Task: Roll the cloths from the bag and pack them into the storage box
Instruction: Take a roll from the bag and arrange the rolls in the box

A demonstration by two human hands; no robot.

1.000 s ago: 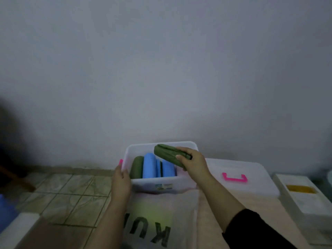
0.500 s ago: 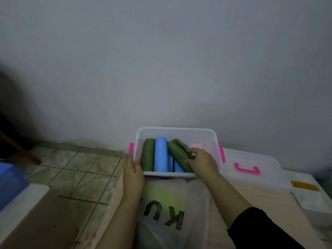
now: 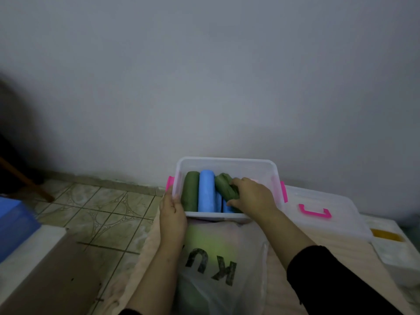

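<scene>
A clear storage box (image 3: 227, 162) with pink latches stands against the wall. Inside lie a dark green roll (image 3: 190, 190) at the left, a blue roll (image 3: 206, 192) beside it and another blue roll partly hidden. My right hand (image 3: 251, 196) reaches into the box and grips a second green rolled cloth (image 3: 223, 186), which lies slanted on top of the blue rolls. My left hand (image 3: 171, 212) holds the box's left front corner. A translucent plastic bag (image 3: 218, 264) with black letters lies in front of the box, with a light green cloth showing through.
The box's clear lid (image 3: 322, 214) with a pink handle lies to the right. A white foam box (image 3: 395, 248) sits further right. Tiled floor (image 3: 100, 212) lies to the left, with a white ledge and a blue object (image 3: 13, 223) at the far left.
My right hand has lowered the green roll from above the box's rim down into the box, onto the blue rolls. The view has shifted so the box sits more to the right.
</scene>
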